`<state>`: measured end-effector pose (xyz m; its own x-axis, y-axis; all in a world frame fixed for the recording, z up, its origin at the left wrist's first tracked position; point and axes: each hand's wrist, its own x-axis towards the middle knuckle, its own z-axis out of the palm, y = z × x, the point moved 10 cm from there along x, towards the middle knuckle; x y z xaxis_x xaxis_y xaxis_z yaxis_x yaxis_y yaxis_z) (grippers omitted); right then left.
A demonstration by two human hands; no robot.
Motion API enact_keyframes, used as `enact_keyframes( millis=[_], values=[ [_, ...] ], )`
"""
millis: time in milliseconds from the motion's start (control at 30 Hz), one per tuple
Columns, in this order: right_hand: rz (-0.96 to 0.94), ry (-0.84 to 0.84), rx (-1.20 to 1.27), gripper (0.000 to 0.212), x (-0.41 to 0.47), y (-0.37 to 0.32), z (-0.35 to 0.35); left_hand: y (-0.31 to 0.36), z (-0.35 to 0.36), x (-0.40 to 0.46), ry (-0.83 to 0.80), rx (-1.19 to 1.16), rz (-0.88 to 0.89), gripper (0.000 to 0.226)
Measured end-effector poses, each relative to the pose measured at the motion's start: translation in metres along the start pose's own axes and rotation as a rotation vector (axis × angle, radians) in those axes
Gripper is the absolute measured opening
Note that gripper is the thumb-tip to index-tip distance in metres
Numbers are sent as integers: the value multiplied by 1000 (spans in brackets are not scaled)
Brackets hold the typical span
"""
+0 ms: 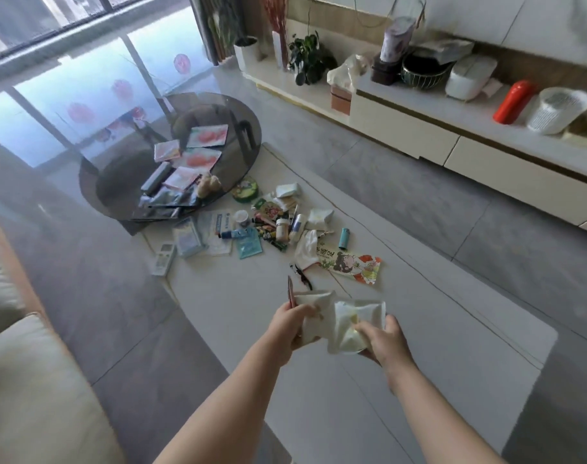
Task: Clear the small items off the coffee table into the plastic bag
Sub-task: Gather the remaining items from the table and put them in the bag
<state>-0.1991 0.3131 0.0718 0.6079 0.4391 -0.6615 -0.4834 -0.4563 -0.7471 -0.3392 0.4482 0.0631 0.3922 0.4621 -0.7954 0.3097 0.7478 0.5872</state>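
Both hands hold a crumpled white plastic bag (344,321) above the near part of the white coffee table (436,329). My left hand (293,324) grips the bag's left edge together with a thin red pen (290,291). My right hand (384,339) grips the bag's right side. Several small items lie farther along the table: a red cartoon packet (352,264), a teal lighter (344,237), a white glove (307,247), black glasses (302,276), small bottles (282,229), a teal sachet (248,246), a green round tin (246,190) and a white remote (164,259).
A round dark glass table (238,128) with papers and packets joins the far end of the coffee table. A cream sofa (24,380) stands at the left. A long low cabinet (469,139) with a red flask, a white basket and plants lines the right wall.
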Motion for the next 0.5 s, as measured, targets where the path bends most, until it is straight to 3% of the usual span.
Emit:
enact_keyframes(
  millis=[500],
  values=[
    [-196,-437,-44,23,-226,-56,96,-7,-114,-270,69,-304,295,28]
  ],
)
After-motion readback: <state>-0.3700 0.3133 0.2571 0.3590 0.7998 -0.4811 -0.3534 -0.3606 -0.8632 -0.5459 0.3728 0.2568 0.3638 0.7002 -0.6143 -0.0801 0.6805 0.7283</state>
